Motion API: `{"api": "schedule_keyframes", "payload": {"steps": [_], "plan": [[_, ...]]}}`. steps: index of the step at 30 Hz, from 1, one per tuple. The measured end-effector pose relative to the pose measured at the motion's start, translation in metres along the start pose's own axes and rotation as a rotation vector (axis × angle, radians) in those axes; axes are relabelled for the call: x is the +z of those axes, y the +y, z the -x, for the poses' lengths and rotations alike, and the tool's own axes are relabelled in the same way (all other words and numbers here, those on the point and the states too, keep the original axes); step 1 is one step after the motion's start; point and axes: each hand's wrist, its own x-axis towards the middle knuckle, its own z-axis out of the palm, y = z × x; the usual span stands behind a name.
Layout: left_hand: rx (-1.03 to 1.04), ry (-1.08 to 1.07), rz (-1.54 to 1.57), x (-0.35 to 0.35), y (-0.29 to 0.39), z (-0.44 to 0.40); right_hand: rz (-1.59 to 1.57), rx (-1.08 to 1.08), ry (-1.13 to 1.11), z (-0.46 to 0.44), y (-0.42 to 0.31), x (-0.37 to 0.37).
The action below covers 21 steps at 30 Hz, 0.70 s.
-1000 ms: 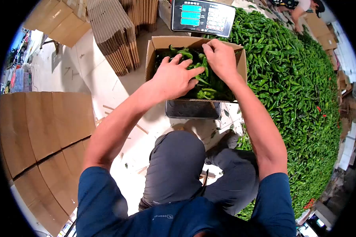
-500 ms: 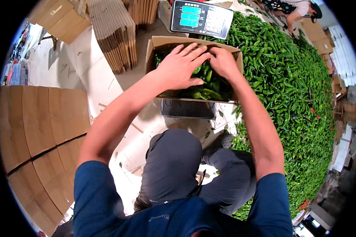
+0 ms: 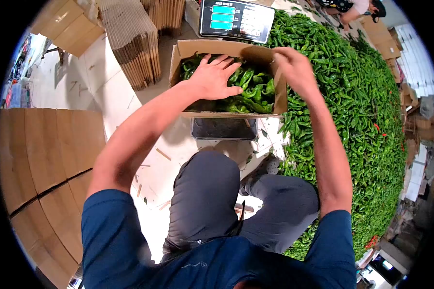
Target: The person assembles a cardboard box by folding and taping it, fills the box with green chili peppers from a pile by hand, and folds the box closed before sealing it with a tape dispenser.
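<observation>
A cardboard box (image 3: pixel 231 114) filled with green peppers (image 3: pixel 258 91) rests on a digital scale, whose dark platform (image 3: pixel 224 130) juts out below it. My left hand (image 3: pixel 214 79) lies open on the peppers, palm down and fingers spread. Over the box's right wall is my right hand (image 3: pixel 296 72), its fingers loosely bent and no pepper visible in them; its fingertips are partly hidden. Beyond the box, the scale's display (image 3: pixel 236 21) shows lit readouts.
A large heap of green peppers (image 3: pixel 347 120) spreads along the right, with a few red ones. Flattened cartons (image 3: pixel 130 43) stand at upper left; closed boxes (image 3: pixel 48 159) are stacked at left. Another person (image 3: pixel 349 12) bends over the heap's far end. Wood-like scraps (image 3: pixel 164 154) litter the floor.
My right hand has risen from the peppers and moved right, over the box's side wall. My left hand stays spread on the peppers. The view has shifted slightly.
</observation>
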Motion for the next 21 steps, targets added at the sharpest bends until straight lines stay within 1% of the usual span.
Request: {"api": "schedule_keyframes", "payload": {"steps": [1,3,4,5,6,7,9,11,12,13,14,17,19,21], "plan": [[0.022,-0.032,0.024,-0.013,0.003,0.004,-0.064,0.016,0.053,0.011,0.000,-0.019],[0.091,0.117,0.209,-0.033,-0.004,0.013,-0.095,0.099,0.111,0.028,0.028,-0.041],[0.069,0.199,0.309,-0.058,-0.006,0.023,-0.084,0.215,0.091,0.040,0.032,-0.048],[-0.052,0.327,0.245,-0.081,-0.006,0.037,-0.018,0.270,0.059,0.051,0.038,-0.050],[-0.169,0.489,0.218,-0.084,-0.021,0.048,0.009,0.335,0.010,0.059,0.043,-0.047],[-0.256,0.569,0.138,-0.086,-0.037,0.060,0.034,0.398,-0.043,0.066,0.049,-0.042],[-0.640,0.156,0.181,-0.107,-0.029,0.071,0.116,0.346,-0.120,0.070,0.048,-0.025],[-0.580,-0.013,0.176,-0.077,-0.051,0.078,0.180,0.307,-0.184,0.066,0.029,-0.005],[-0.506,0.000,0.226,-0.058,-0.057,0.081,0.280,0.238,-0.198,0.064,0.031,0.006],[-0.524,0.022,0.245,-0.037,-0.071,0.079,0.380,0.169,-0.209,0.062,0.033,0.016],[-0.520,0.020,0.257,-0.046,-0.065,0.078,0.414,0.209,-0.227,0.060,0.023,0.017],[-0.548,0.080,0.309,-0.060,-0.055,0.083,0.336,0.118,-0.167,0.059,0.026,0.006],[-0.595,0.123,0.378,-0.062,-0.052,0.087,0.318,0.123,-0.142,0.061,0.018,-0.006],[-0.662,0.124,0.477,-0.089,-0.036,0.096,0.293,0.123,-0.141,0.064,-0.004,-0.025]]}}
